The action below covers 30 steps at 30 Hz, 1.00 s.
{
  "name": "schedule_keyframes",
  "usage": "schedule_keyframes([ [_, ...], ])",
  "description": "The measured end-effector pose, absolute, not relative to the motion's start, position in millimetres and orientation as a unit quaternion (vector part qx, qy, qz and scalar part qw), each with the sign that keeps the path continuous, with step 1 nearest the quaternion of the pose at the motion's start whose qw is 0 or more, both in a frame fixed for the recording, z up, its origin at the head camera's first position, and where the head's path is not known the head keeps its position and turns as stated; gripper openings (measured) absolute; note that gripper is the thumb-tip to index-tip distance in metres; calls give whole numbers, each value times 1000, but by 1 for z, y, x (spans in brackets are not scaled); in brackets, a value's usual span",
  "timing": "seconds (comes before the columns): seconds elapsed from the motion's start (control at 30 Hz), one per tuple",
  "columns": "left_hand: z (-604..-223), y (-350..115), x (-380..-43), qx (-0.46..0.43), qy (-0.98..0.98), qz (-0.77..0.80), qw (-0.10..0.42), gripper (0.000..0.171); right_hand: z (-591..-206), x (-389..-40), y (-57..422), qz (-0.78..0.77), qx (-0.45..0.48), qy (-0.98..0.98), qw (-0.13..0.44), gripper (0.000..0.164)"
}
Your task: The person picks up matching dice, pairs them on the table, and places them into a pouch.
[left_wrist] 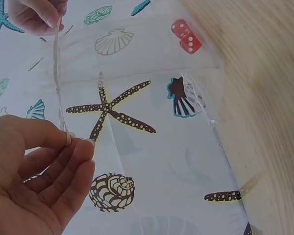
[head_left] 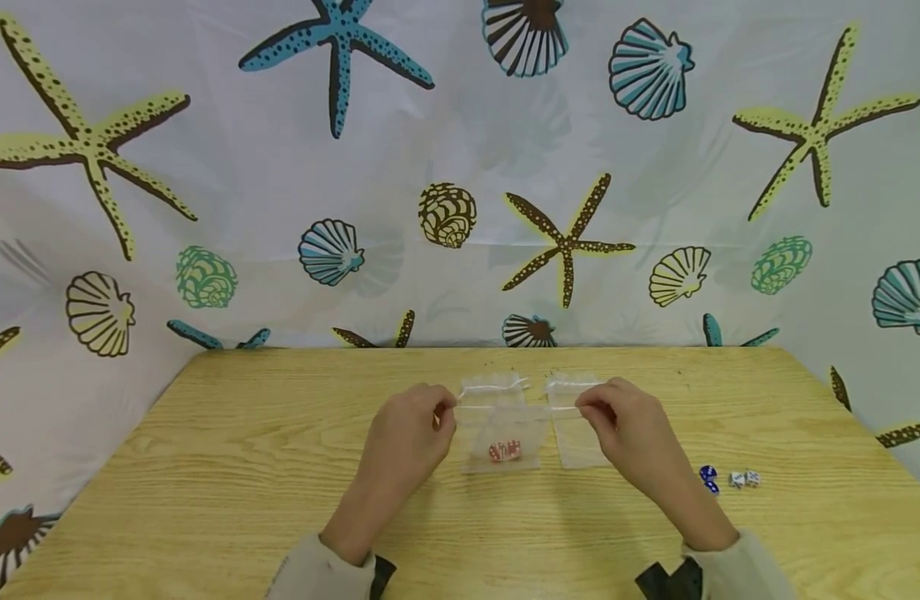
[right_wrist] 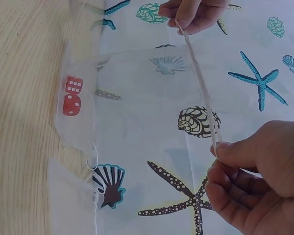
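Observation:
A sheer drawstring pouch hangs between the two hands above the table. At its bottom lie two red dice with white pips, seen through the material. The left hand pinches one end of its pale cord between thumb and index finger. At the opposite end, the right hand pinches the cord in the same way, and the cord runs nearly straight between them. Behind the held pouch, a second sheer pouch lies partly hidden. Another pouch lies flat beside it, near the right hand.
Blue dice lie on the wooden table, partly hidden by the right forearm. Two white dice sit just right of them. A white curtain printed with shells and starfish hangs behind and at both sides.

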<state>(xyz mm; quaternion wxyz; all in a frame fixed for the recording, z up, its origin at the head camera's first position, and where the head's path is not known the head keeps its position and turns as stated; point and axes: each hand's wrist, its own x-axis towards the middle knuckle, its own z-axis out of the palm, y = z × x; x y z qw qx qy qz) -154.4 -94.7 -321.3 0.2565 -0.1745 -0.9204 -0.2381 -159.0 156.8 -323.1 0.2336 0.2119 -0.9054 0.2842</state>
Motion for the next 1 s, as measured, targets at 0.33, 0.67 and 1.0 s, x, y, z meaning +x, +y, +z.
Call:
schedule_keyframes([
  [0.33, -319, -102, -158, -153, -921, -253, 254, 8, -320, -160, 164, 284, 206, -904, 246, 9],
  [0.67, -319, -110, -162, -150, -915, -260, 268, 9, -319, -162, 172, 278, 198, -904, 255, 10],
  [1.0, -318, -114, -164, -152, -916, -263, 263, 11, -317, -163, 177, 277, 206, -900, 267, 11],
])
